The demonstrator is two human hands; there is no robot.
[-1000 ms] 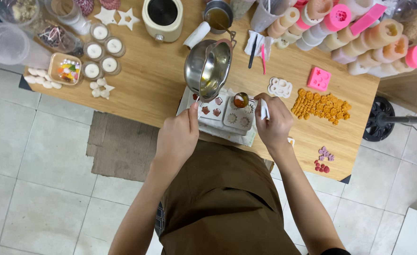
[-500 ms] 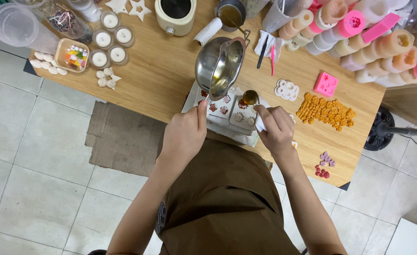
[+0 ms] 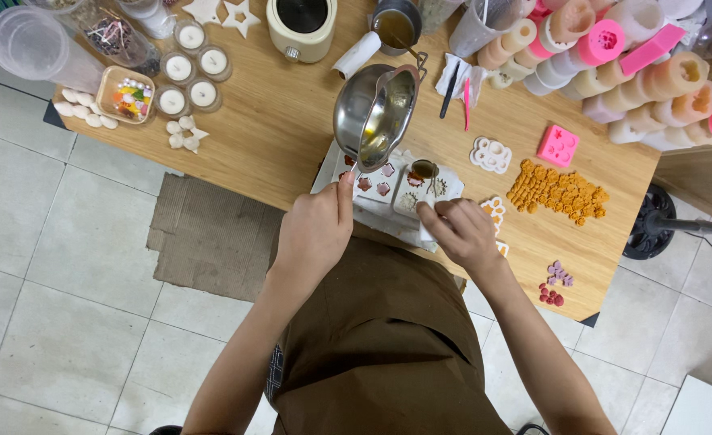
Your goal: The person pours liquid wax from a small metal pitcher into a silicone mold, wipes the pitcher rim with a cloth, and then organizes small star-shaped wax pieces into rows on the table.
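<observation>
I see the wooden table (image 3: 275, 129) filling the upper part of the view, crowded with craft pieces. Largest on it near the hands is the steel pouring pot (image 3: 374, 114), tilted on its side above the white mould tray (image 3: 388, 189), which lies at the table's near edge. My left hand (image 3: 316, 234) has its fingers closed around the pot's handle, just at the tray's left end. My right hand (image 3: 462, 234) sits at the tray's right end, fingers pinched narrow on a small spoon (image 3: 425, 171) whose bowl rests over the tray. Right of that lies a cluster of orange wax shapes (image 3: 557, 190), with a pink mould (image 3: 558, 144) just above.
</observation>
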